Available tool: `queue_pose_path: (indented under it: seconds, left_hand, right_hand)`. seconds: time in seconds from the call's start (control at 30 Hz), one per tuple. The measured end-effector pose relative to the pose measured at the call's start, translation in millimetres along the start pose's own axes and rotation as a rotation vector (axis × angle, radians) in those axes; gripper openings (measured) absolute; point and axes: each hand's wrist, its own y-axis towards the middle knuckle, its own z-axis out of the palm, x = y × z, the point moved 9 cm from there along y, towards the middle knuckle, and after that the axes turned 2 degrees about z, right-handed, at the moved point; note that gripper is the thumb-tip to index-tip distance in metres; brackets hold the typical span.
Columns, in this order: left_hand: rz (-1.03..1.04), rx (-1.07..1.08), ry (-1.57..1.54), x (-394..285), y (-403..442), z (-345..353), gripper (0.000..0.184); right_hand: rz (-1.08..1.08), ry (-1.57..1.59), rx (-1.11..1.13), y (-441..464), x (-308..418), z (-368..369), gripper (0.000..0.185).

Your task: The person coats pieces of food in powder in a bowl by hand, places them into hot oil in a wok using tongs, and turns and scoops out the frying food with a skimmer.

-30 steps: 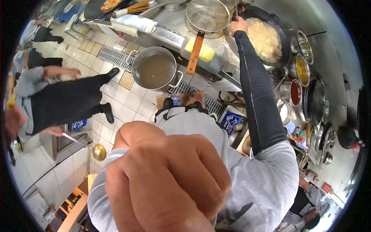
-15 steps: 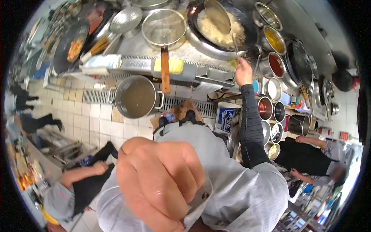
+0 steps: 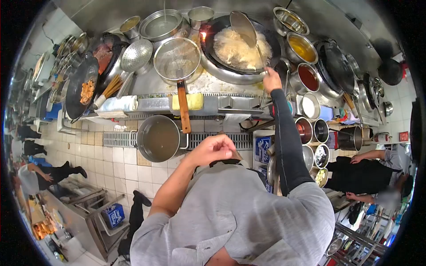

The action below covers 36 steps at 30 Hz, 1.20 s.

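Observation:
My right hand (image 3: 272,80) is closed around the handle of a large metal ladle (image 3: 243,29). The ladle's bowl tilts over the far side of a dark wok (image 3: 276,41), where pale food (image 3: 242,49) foams in bubbling liquid. Down at my waist, my left hand (image 3: 216,148) is loosely curled with the thumb against the fingers, and nothing shows in it. A round mesh strainer (image 3: 177,58) lies left of the wok, its wooden handle (image 3: 183,106) jutting past the counter edge beside a yellow cloth (image 3: 195,101).
A flame (image 3: 203,36) burns at the wok's left. Bowls of yellow liquid (image 3: 303,48) and red sauce (image 3: 307,76) stand on the right. A two-handled pot (image 3: 143,131) of cloudy liquid is below the counter. Another person (image 3: 355,175) stands at right.
My left hand has dropped from close before the camera to my waist. The camera view has shifted, showing more of the stove's back. My right hand still grips the ladle over the wok.

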Motion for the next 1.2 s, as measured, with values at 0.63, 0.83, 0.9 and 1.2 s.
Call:
queue_pose_path:
  seconds: [0.63, 0.83, 0.9, 1.2]
  left_hand:
    - [-0.416, -0.729, -0.200, 330.8, 172.4, -150.8, 0.046]
    - [-0.496, -0.248, 0.691, 355.8, 93.7, -136.5, 0.051]
    - [-0.466, -0.136, 0.965, 282.9, 59.4, -100.4, 0.075]
    - [-0.664, -0.332, 0.733, 363.4, -4.8, -163.1, 0.065]
  right_hand:
    - [-0.045, 0.250, 0.072, -92.2, 19.1, -39.8, 0.038]
    - [0.179, 0.305, 0.075, -21.9, 26.1, -44.2, 0.034]
    - [0.011, 0.185, -0.050, 5.5, 44.1, -60.8, 0.034]
    - [0.150, 0.101, 0.155, -14.3, -23.0, -25.7, 0.043]
